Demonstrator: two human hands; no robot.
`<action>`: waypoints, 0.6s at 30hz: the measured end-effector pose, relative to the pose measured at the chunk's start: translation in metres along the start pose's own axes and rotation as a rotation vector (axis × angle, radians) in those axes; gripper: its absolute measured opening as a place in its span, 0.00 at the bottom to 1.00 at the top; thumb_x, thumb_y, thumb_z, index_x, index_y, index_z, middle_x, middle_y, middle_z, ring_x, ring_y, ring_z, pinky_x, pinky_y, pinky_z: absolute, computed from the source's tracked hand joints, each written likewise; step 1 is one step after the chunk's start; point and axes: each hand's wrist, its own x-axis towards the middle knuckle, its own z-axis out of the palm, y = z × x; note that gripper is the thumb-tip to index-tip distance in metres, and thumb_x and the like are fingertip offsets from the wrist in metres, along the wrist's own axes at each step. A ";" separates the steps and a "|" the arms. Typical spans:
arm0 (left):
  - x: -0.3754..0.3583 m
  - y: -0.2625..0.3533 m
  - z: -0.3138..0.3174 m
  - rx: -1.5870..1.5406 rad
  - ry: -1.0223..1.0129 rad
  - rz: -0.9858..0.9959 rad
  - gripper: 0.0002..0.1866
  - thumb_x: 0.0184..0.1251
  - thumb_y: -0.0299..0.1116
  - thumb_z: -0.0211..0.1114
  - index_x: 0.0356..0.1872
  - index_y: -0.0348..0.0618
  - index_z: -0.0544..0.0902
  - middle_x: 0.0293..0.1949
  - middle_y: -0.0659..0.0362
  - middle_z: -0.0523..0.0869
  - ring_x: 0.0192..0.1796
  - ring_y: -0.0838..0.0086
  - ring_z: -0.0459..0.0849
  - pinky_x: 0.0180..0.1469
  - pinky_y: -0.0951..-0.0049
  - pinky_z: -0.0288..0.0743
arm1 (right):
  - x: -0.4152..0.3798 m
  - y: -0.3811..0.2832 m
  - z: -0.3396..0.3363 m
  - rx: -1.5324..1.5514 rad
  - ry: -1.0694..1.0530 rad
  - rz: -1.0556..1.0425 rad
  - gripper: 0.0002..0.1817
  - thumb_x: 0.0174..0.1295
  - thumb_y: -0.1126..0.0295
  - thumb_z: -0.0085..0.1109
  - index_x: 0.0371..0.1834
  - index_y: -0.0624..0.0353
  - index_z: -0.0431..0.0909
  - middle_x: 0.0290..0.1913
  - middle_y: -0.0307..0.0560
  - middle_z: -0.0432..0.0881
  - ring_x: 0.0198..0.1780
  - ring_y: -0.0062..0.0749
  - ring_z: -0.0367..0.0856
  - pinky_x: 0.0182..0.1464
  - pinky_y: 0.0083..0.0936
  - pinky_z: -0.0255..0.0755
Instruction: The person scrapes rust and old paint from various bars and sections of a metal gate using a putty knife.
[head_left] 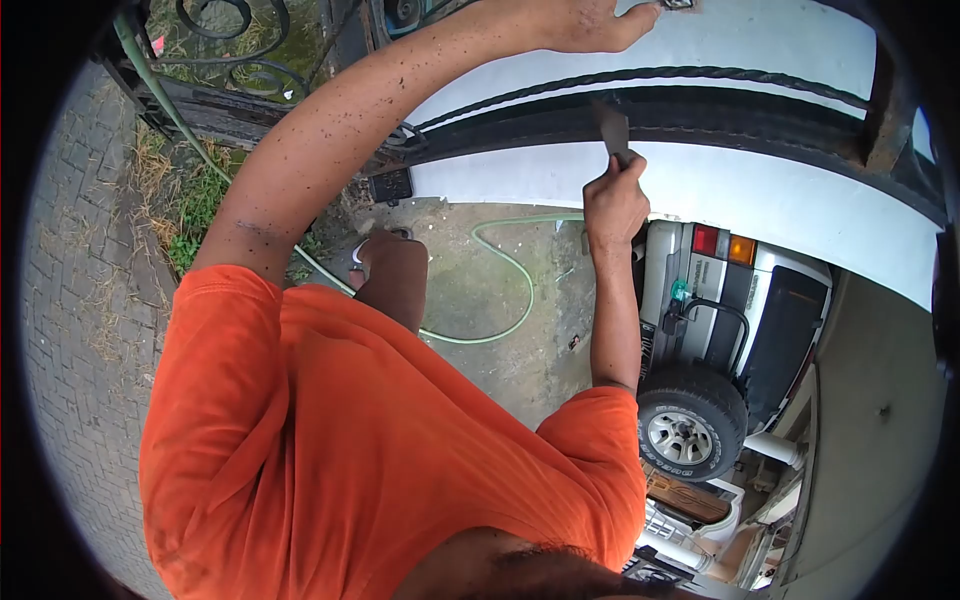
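Note:
My right hand is wrapped round the handle of a scraper. Its flat, dark blade points up toward the black metal bar of a gate and looks slightly blurred at its tip. My left hand is at the top edge of the view, over the white gate panel. Its thumb stretches toward a small metal fitting, while the other fingers are cut off by the frame. Dark specks dot my left forearm. A twisted black rod runs along the panel between my hands.
A pale green hose loops over the concrete ground near my leg. Beyond the gate stands a white vehicle with a spare wheel. Black scrolled ironwork and brick paving lie to the left.

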 end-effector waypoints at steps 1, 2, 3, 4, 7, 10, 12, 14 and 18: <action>0.000 0.000 -0.001 -0.007 -0.013 -0.008 0.12 0.55 0.31 0.67 0.30 0.35 0.72 0.20 0.41 0.79 0.28 0.42 0.82 0.30 0.53 0.74 | 0.004 0.004 -0.003 0.084 0.204 0.032 0.08 0.68 0.74 0.50 0.46 0.63 0.66 0.27 0.62 0.84 0.28 0.61 0.84 0.31 0.44 0.77; 0.000 -0.001 -0.002 -0.023 -0.013 -0.003 0.12 0.55 0.31 0.66 0.30 0.35 0.72 0.20 0.41 0.78 0.28 0.42 0.82 0.30 0.52 0.74 | 0.004 0.011 -0.003 0.076 0.365 0.200 0.06 0.68 0.75 0.50 0.45 0.63 0.67 0.26 0.60 0.84 0.27 0.58 0.84 0.29 0.42 0.77; -0.002 0.002 -0.001 -0.029 -0.012 -0.016 0.12 0.55 0.31 0.66 0.30 0.35 0.72 0.20 0.41 0.78 0.28 0.42 0.82 0.30 0.52 0.74 | -0.006 0.010 0.008 0.067 0.354 0.198 0.06 0.68 0.75 0.50 0.45 0.63 0.67 0.26 0.60 0.84 0.27 0.58 0.84 0.29 0.42 0.77; -0.002 0.004 -0.002 -0.039 -0.018 -0.045 0.12 0.55 0.31 0.66 0.30 0.35 0.72 0.20 0.40 0.78 0.29 0.41 0.82 0.30 0.52 0.74 | -0.020 0.006 0.029 0.031 0.243 0.107 0.07 0.68 0.73 0.51 0.45 0.62 0.67 0.25 0.59 0.84 0.27 0.58 0.84 0.29 0.44 0.76; -0.003 0.001 -0.001 -0.069 -0.022 -0.057 0.11 0.55 0.30 0.65 0.31 0.35 0.72 0.20 0.40 0.78 0.29 0.41 0.82 0.30 0.52 0.73 | -0.054 -0.019 0.090 -0.043 -0.188 -0.001 0.08 0.69 0.68 0.51 0.43 0.59 0.66 0.25 0.59 0.83 0.28 0.60 0.83 0.29 0.48 0.74; 0.001 -0.004 -0.007 -0.120 -0.076 0.005 0.11 0.56 0.29 0.65 0.31 0.34 0.72 0.20 0.40 0.78 0.30 0.42 0.82 0.30 0.52 0.73 | -0.045 -0.035 0.077 0.076 0.116 0.200 0.08 0.69 0.70 0.51 0.43 0.61 0.66 0.24 0.60 0.82 0.27 0.61 0.83 0.27 0.50 0.73; 0.002 -0.006 -0.009 -0.137 -0.094 -0.005 0.11 0.56 0.29 0.65 0.31 0.34 0.72 0.21 0.39 0.78 0.30 0.42 0.82 0.30 0.53 0.73 | -0.048 -0.030 0.086 0.167 0.355 0.336 0.08 0.67 0.73 0.53 0.43 0.64 0.65 0.24 0.61 0.82 0.28 0.60 0.83 0.26 0.50 0.73; 0.003 -0.005 -0.007 -0.160 -0.119 -0.014 0.11 0.56 0.29 0.65 0.31 0.34 0.72 0.21 0.39 0.79 0.30 0.41 0.82 0.29 0.53 0.73 | -0.067 -0.041 0.118 0.018 -0.040 0.132 0.08 0.66 0.74 0.55 0.45 0.60 0.69 0.30 0.55 0.86 0.28 0.53 0.85 0.27 0.45 0.76; 0.005 -0.007 -0.008 -0.135 -0.052 0.027 0.11 0.56 0.30 0.65 0.30 0.35 0.72 0.20 0.41 0.78 0.29 0.43 0.82 0.29 0.54 0.72 | -0.066 -0.059 0.130 0.044 -0.142 0.124 0.07 0.69 0.68 0.53 0.43 0.57 0.68 0.28 0.52 0.85 0.28 0.52 0.84 0.28 0.44 0.76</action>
